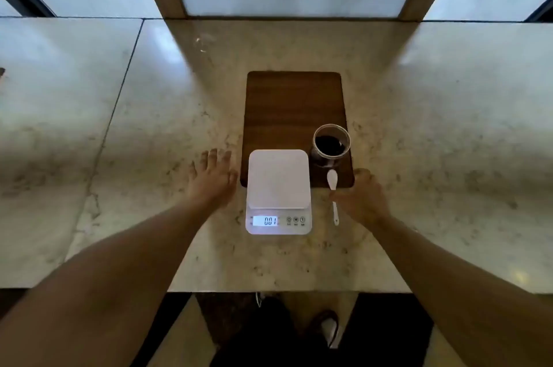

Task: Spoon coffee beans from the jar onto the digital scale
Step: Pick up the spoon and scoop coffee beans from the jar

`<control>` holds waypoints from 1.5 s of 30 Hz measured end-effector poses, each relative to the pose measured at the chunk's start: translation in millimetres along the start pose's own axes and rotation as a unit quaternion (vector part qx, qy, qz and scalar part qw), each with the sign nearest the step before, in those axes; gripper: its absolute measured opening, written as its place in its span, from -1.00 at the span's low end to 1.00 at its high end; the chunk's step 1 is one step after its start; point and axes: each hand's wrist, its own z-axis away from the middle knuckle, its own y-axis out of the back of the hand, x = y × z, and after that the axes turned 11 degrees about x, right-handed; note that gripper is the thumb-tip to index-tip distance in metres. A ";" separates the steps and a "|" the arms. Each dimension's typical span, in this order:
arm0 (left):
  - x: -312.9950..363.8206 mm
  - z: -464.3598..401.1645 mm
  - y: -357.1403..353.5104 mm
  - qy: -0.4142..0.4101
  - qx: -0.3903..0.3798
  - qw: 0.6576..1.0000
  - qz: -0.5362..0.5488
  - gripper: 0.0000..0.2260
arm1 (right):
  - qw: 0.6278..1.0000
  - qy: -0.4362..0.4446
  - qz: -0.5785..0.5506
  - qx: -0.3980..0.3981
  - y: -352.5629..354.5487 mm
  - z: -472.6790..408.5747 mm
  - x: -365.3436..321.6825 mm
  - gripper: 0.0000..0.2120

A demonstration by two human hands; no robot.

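Starting out: my right hand (363,200) curled beside the untouched white plastic spoon (332,187), left hand (212,176) spread flat; white digital scale's (278,181) platform bare, clear glass jar (330,143) unscooped.

Digital scale (278,191), front panel — backlit display (265,221) reads 0.01, though the decimal point is faint. To its right, three round buttons (295,219): middle one marked M, right one looks like T, left symbol not legible. Tiny captions under the buttons — too small to read
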 end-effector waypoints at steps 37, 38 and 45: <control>10.4 -22.3 -46.7 -0.032 0.117 0.992 -0.018 -0.46 | 0.970 0.205 -0.105 0.079 19.3 -6.0 2.6 -0.93; 10.2 -21.9 -45.6 -0.032 0.119 0.992 -0.016 -0.47 | 0.969 0.201 -0.106 0.093 21.5 -8.1 2.8 -0.93; 13.2 -21.6 -40.6 -0.026 0.122 0.992 -0.012 -0.45 | 0.966 0.191 -0.080 0.152 29.7 -22.1 4.8 -0.94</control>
